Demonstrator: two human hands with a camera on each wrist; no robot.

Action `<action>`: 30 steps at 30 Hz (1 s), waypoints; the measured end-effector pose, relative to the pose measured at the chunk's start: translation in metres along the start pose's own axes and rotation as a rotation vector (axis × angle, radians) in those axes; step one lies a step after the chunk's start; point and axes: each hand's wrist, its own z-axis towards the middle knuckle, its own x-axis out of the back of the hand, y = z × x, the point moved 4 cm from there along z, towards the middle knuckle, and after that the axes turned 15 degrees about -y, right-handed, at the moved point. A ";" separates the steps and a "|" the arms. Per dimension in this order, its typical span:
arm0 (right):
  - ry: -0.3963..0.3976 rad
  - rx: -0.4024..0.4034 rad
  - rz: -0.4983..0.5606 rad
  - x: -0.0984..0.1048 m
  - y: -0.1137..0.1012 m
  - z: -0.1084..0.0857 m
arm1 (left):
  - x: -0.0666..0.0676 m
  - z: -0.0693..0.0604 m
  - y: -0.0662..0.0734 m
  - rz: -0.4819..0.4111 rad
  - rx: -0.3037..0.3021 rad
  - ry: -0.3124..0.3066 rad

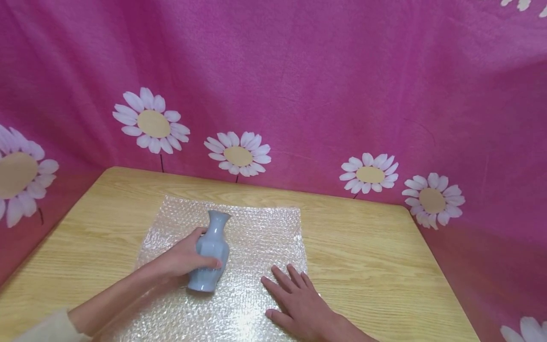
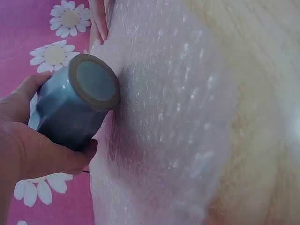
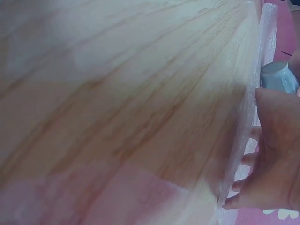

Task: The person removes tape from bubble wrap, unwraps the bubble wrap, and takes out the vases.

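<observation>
A pale blue-grey vase [image 1: 213, 247] with a narrow neck and flared mouth is gripped round its body by my left hand [image 1: 188, 254]. It leans a little over a sheet of bubble wrap [image 1: 252, 237], neck toward the back. In the left wrist view the round base [image 2: 96, 82] of the vase faces the camera, with thumb and fingers on either side of the body. My right hand [image 1: 299, 304] rests with spread fingers on the right part of the bubble wrap. The right wrist view shows its fingers [image 3: 248, 159] along the sheet's edge.
Under the sheet is a light wood-grain table [image 1: 363, 266]. A magenta cloth [image 1: 299, 95] printed with white daisies hangs behind the table and along both sides.
</observation>
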 end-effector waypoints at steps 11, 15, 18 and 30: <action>-0.003 -0.005 -0.003 0.000 0.000 -0.001 | -0.005 -0.013 0.002 -0.036 -0.083 -0.073; 0.001 -0.003 -0.009 -0.001 0.000 0.000 | -0.006 -0.015 0.002 -0.050 -0.094 -0.086; 0.003 0.000 -0.010 -0.001 0.000 0.000 | -0.006 -0.015 0.002 -0.033 -0.095 -0.084; 0.007 0.004 -0.015 0.000 0.000 0.001 | -0.004 -0.012 0.004 -0.033 -0.049 -0.044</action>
